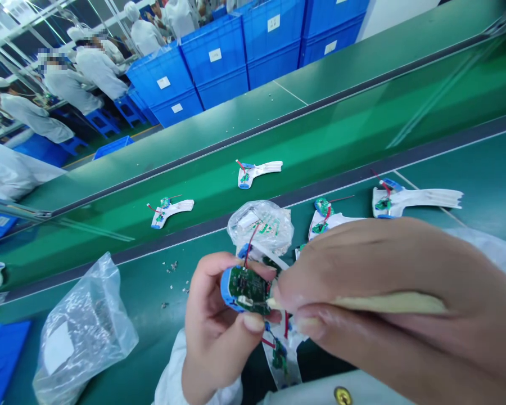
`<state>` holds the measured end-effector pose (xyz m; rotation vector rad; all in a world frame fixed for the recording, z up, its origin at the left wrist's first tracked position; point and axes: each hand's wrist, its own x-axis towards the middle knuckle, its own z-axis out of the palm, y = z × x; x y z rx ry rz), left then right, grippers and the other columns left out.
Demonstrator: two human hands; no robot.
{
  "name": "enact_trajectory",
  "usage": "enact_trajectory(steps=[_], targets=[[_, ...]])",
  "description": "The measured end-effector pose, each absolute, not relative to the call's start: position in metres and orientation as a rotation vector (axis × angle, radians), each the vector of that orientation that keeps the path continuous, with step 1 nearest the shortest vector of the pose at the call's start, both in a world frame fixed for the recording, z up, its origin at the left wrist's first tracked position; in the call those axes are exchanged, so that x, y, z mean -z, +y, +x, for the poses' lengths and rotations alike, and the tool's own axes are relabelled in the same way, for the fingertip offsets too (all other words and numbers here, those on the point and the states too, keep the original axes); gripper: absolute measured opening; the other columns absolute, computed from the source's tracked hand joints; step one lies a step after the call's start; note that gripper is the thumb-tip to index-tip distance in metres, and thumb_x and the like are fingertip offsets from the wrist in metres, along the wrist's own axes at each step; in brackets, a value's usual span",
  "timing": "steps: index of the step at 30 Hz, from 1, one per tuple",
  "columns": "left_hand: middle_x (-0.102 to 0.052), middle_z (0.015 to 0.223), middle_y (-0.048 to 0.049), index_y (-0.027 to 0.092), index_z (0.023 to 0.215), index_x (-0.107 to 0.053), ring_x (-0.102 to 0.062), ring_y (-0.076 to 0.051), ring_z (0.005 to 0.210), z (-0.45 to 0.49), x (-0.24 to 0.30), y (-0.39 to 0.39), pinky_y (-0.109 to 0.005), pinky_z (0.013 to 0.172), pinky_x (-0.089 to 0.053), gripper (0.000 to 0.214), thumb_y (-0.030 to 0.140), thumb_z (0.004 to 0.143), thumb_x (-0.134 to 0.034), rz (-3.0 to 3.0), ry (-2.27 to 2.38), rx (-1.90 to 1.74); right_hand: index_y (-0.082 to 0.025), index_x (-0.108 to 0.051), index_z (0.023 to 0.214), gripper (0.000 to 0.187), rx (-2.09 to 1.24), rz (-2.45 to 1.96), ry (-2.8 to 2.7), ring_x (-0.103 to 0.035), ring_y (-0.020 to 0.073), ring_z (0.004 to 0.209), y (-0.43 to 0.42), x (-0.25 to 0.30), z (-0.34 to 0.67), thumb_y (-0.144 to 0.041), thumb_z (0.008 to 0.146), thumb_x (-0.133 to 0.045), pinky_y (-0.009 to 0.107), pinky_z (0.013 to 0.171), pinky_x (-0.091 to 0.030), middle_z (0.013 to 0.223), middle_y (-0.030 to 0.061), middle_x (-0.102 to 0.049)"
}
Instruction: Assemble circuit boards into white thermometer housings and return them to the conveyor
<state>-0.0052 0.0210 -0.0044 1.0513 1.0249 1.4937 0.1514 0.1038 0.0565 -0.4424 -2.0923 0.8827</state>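
Note:
My left hand [219,326] is closed around a green circuit board [248,287] set in a blue plastic housing, with a thin red and dark wire rising from its top. My right hand [388,304] grips a slim cream-coloured stick [388,302], whose tip meets the board's lower right edge. Fingers partly cover that contact. Under my hands a white handle shell [280,365] with a small green board and red wires lies near my lap. Just behind the hands sits a clear plastic bag [261,225] of small parts.
Similar white half shells lie on the green belt [259,173] and on the bench at right [417,201]. A large clear bag [86,332] stands at left, near scattered tiny metal parts [172,267]. Blue crates [215,56] and people in white coats are beyond the belt.

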Motion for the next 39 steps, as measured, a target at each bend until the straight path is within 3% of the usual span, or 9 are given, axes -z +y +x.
enact_trajectory(steps=[6, 13, 18, 24, 27, 31, 34, 37, 39], targets=[[-0.068, 0.095, -0.0006, 0.029, 0.112, -0.057, -0.065, -0.016, 0.082, -0.012, -0.003, 0.022, -0.023, 0.07, -0.054, 0.037, 0.02, 0.078, -0.067, 1.326, 1.214, -1.465, -0.016, -0.054, 0.054, 0.024, -0.886, -0.391, -2.199, -0.053, 0.0046, 0.049, 0.112, -0.056, 0.157, 0.003, 0.069, -0.055, 0.018, 0.042, -0.038, 0.058, -0.0041, -0.064], [-0.067, 0.093, 0.0001, 0.032, 0.118, -0.054, -0.053, -0.008, 0.05, -0.018, -0.001, 0.02, -0.019, 0.047, -0.047, 0.044, 0.017, 0.077, -0.065, 1.438, 1.335, -1.314, -0.017, -0.056, 0.06, 0.02, -0.949, -0.455, -2.098, -0.054, 0.0048, 0.05, 0.112, -0.045, 0.154, -0.001, 0.071, -0.054, 0.015, 0.049, -0.043, 0.059, -0.0051, -0.065], [-0.062, 0.087, 0.0013, 0.031, 0.112, -0.056, -0.047, -0.006, 0.047, -0.009, 0.0, 0.02, -0.015, 0.039, -0.038, 0.034, 0.022, 0.08, -0.063, 1.251, 1.35, -1.44, -0.019, -0.058, 0.064, 0.017, -0.924, -0.597, -1.869, -0.053, 0.0044, 0.048, 0.099, -0.031, 0.144, -0.005, 0.072, -0.055, 0.014, 0.048, -0.043, 0.056, -0.0059, -0.062], [-0.062, 0.081, 0.0017, 0.028, 0.105, -0.058, -0.039, -0.005, 0.044, 0.002, 0.005, 0.025, -0.014, 0.037, -0.035, 0.029, 0.021, 0.078, -0.066, 1.158, 1.351, -1.521, -0.024, -0.066, 0.075, 0.02, -0.934, -0.665, -1.473, -0.063, 0.0083, 0.061, 0.091, -0.023, 0.133, -0.006, 0.073, -0.06, 0.019, 0.059, -0.053, 0.074, -0.0064, -0.07], [-0.058, 0.074, 0.003, 0.028, 0.103, -0.059, -0.037, -0.004, 0.042, 0.0, 0.007, 0.026, -0.012, 0.035, -0.032, 0.025, 0.025, 0.079, -0.066, 1.05, 1.217, -1.45, -0.024, -0.066, 0.074, 0.022, -0.924, -0.675, -1.329, -0.062, 0.0061, 0.06, 0.093, -0.027, 0.135, -0.003, 0.072, -0.061, 0.016, 0.058, -0.053, 0.075, -0.0079, -0.069], [-0.054, 0.064, 0.0048, 0.027, 0.112, -0.055, -0.036, -0.002, 0.035, -0.008, 0.006, 0.024, -0.011, 0.032, -0.028, 0.029, 0.039, 0.085, -0.056, 0.885, 0.875, -1.361, -0.018, -0.061, 0.066, 0.014, -1.092, -0.598, -1.629, -0.057, 0.0036, 0.047, 0.096, -0.036, 0.142, -0.005, 0.071, -0.059, 0.008, 0.044, -0.046, 0.057, -0.0057, -0.063], [-0.048, 0.052, 0.0072, 0.026, 0.114, -0.052, -0.033, -0.002, 0.031, -0.01, 0.003, 0.021, -0.012, 0.036, -0.032, 0.031, 0.042, 0.089, -0.048, 0.85, 0.624, -1.258, -0.018, -0.059, 0.067, 0.016, -1.141, -0.526, -1.663, -0.058, 0.0054, 0.045, 0.098, -0.043, 0.146, -0.004, 0.072, -0.055, 0.008, 0.043, -0.046, 0.052, -0.004, -0.06], [-0.053, 0.055, 0.0057, 0.026, 0.114, -0.051, -0.031, -0.001, 0.029, -0.009, 0.001, 0.02, -0.015, 0.039, -0.032, 0.032, 0.045, 0.087, -0.048, 0.78, 0.509, -1.199, -0.02, -0.059, 0.062, 0.023, -1.135, -0.411, -1.702, -0.058, 0.0066, 0.046, 0.098, -0.048, 0.146, -0.001, 0.073, -0.05, 0.009, 0.045, -0.048, 0.052, -0.0015, -0.059], [-0.056, 0.057, 0.0041, 0.029, 0.112, -0.051, -0.03, -0.001, 0.027, -0.009, 0.0, 0.02, -0.014, 0.035, -0.024, 0.033, 0.047, 0.085, -0.05, 0.724, 0.485, -1.142, -0.02, -0.059, 0.057, 0.028, -1.161, -0.364, -1.738, -0.058, 0.0068, 0.046, 0.098, -0.05, 0.145, -0.001, 0.075, -0.049, 0.01, 0.045, -0.048, 0.051, -0.0001, -0.058]])
